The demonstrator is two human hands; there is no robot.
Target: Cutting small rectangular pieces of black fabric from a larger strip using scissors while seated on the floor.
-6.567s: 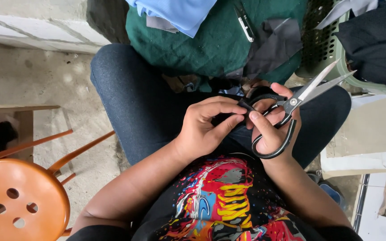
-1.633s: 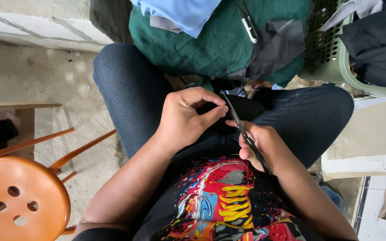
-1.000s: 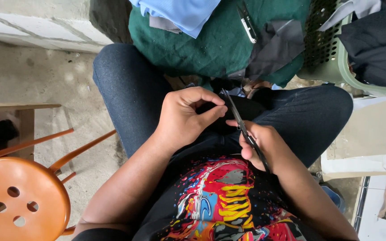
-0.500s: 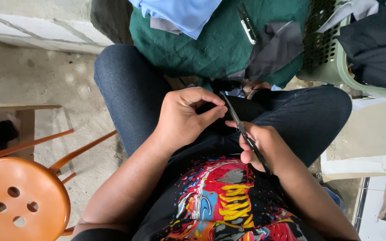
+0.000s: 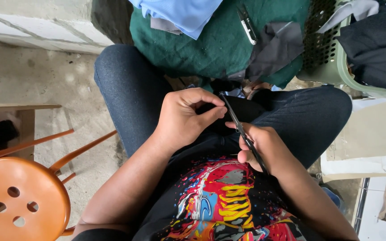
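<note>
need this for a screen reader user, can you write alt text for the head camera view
Seen from above, a seated person in jeans holds closed black scissors in the right hand while the left hand pinches black fabric in the lap. Ahead lie a green cloth pile and a pale green basket; an orange stool stands at the left.

Black T-shirt (image 5: 228, 209), bright red-yellow-blue print; dark blue jeans (image 5: 126, 89); forearms bare.

Left hand (image 5: 186, 118) pinches black cloth (image 5: 242, 111) on the lap; right hand (image 5: 264, 147) holds scissors (image 5: 242, 131).
</note>
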